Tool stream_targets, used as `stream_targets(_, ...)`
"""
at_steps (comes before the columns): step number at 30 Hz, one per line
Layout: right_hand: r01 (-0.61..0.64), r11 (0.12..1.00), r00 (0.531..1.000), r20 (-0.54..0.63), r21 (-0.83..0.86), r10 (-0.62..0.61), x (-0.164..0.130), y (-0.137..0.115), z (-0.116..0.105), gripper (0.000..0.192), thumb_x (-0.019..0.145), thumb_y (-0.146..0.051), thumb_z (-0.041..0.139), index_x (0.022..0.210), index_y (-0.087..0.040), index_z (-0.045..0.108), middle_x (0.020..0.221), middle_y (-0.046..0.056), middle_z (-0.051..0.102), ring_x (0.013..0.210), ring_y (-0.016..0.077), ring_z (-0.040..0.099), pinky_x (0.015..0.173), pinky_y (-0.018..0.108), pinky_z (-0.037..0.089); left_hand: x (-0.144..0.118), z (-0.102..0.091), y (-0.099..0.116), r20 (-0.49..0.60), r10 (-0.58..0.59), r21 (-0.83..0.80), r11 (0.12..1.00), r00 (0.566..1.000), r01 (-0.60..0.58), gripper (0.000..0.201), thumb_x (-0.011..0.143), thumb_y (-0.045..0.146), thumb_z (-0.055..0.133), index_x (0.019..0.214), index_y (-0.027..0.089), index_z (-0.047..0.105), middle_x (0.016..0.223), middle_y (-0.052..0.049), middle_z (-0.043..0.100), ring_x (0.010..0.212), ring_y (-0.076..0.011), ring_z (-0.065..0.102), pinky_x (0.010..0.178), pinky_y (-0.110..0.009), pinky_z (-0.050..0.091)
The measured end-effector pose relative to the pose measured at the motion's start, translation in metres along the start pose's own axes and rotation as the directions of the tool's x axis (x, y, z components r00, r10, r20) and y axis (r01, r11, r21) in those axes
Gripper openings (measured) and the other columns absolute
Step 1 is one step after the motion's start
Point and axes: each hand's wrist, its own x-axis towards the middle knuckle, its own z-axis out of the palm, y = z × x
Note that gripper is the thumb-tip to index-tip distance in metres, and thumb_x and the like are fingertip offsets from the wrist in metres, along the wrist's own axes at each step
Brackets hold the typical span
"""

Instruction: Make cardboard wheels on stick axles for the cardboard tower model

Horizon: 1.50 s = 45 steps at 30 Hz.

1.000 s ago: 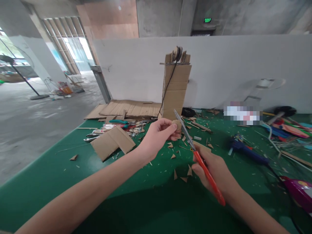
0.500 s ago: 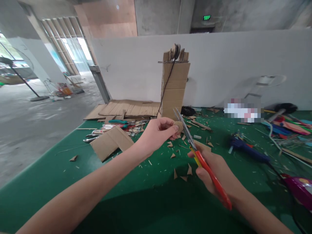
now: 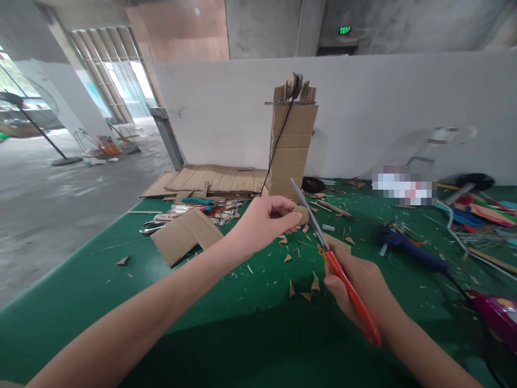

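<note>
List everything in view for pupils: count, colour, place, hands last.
Tabletop: one, green, foreground
Shears: one, red-handled, centre right
Cardboard disc: one, brown, left of shears
Cardboard tower: one, brown, back centre
Cord: one, black, down tower
Cardboard sheets: several, brown, back left
Notched cardboard: count unclear, brown, left
Pliers: one, teal-handled, left
Cardboard scraps: many, brown, scattered
Hot-glue gun: one, blue, right
Purple object: one, right edge
Strips: several, mixed colours, far right
Partition: one, white, behind tabletop
Exit sign: one, green, upper right
Left hand: one, bare, gripping disc
Right hand: one, bare, holding shears
</note>
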Motion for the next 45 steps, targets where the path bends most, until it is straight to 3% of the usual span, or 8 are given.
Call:
stream_targets(6,-0.111,0.978,0.994,0.044,0.174,0.105,-0.001,0.009,-0.004,0.048,0.086,-0.06,0.03,0.082,-0.02,0.056,0.074,0.006,0.066,0.061,0.0189,0.065,0.053,0.028,0.05,0.005,0.0,-0.009,-0.082,-0.062,-0.113,0.992,0.995,0.052,0.012,0.077,0.025,0.061,0.081,0.015,0.065,0.068,-0.002,0.058,0.059,-0.0102,0.053,0.059,-0.026,0.045)
stream_targets(11,-0.02,0.997,1.0,-0.002,0.07,0.02,-0.001,0.013,-0.004,0.061,0.081,-0.067,0.033,0.103,-0.016,0.057,0.111,0.017,0.062,0.087,0.0285,0.065,0.067,0.038,0.053,0.007,0.003,-0.014,-0.121,-0.093,-0.282,0.958,0.988,0.055,0.015,0.076,0.02,0.063,0.09,0.015,0.063,0.077,-0.003,0.06,0.07,-0.0119,0.059,0.066,-0.028,0.051)
stream_targets(14,-0.028,0.998,0.999,0.044,0.051,0.026,0.0,0.011,-0.003,0.056,0.084,-0.062,0.035,0.105,-0.014,0.055,0.104,0.017,0.064,0.08,0.0267,0.066,0.064,0.036,0.052,0.007,0.004,-0.016,-0.117,-0.09,-0.31,0.95,0.989,0.05,0.02,0.074,0.017,0.065,0.094,0.016,0.063,0.076,-0.002,0.06,0.068,-0.0109,0.06,0.069,-0.028,0.052)
stream_targets(18,-0.006,0.998,0.999,0.036,0.056,0.004,0.0,0.011,-0.001,0.05,0.086,-0.056,0.035,0.106,-0.014,0.053,0.103,0.016,0.064,0.067,0.0216,0.064,0.058,0.034,0.051,0.007,0.003,-0.015,-0.087,-0.081,-0.359,0.932,0.993,0.044,0.012,0.078,0.02,0.063,0.088,0.016,0.062,0.076,-0.001,0.061,0.071,-0.0104,0.059,0.069,-0.027,0.05)
stream_targets(23,-0.038,0.996,0.998,0.043,0.081,0.035,-0.001,0.011,0.0,0.047,0.086,-0.052,0.037,0.112,-0.015,0.051,0.105,0.015,0.065,0.078,0.0237,0.066,0.066,0.036,0.052,0.007,0.002,-0.013,-0.106,-0.121,-0.387,0.919,0.987,0.071,0.012,0.078,0.025,0.064,0.086,0.016,0.064,0.076,-0.002,0.06,0.072,-0.0108,0.057,0.061,-0.023,0.045)
stream_targets(29,-0.067,0.995,0.995,0.072,0.073,0.062,0.0,0.009,-0.001,0.053,0.087,-0.052,0.034,0.121,-0.013,0.047,0.1,0.014,0.066,0.068,0.0208,0.065,0.058,0.032,0.051,0.006,0.004,-0.012,-0.094,-0.114,-0.465,0.883,0.989,0.058,0.014,0.077,0.026,0.065,0.078,0.013,0.063,0.073,-0.002,0.059,0.07,-0.0102,0.056,0.062,-0.023,0.044)
stream_targets(36,-0.088,0.994,0.989,0.127,0.061,0.08,-0.002,0.007,-0.001,0.059,0.086,-0.055,0.034,0.123,-0.01,0.046,0.095,0.015,0.065,0.077,0.0254,0.064,0.062,0.035,0.052,0.003,0.007,-0.007,-0.081,-0.077,-0.303,0.952,0.994,0.049,0.014,0.077,0.025,0.065,0.078,0.011,0.063,0.066,-0.001,0.061,0.062,-0.0085,0.055,0.063,-0.024,0.046)
stream_targets(45,-0.138,0.986,0.981,0.151,0.098,0.123,-0.001,0.006,-0.001,0.053,0.085,-0.059,0.034,0.107,-0.015,0.052,0.078,0.008,0.063,0.064,0.021,0.059,0.059,0.034,0.049,0.002,0.007,-0.007,-0.048,-0.055,-0.201,0.979,0.997,0.044,0.014,0.079,0.024,0.062,0.073,0.011,0.063,0.064,-0.001,0.062,0.061,-0.0078,0.055,0.064,-0.022,0.047)
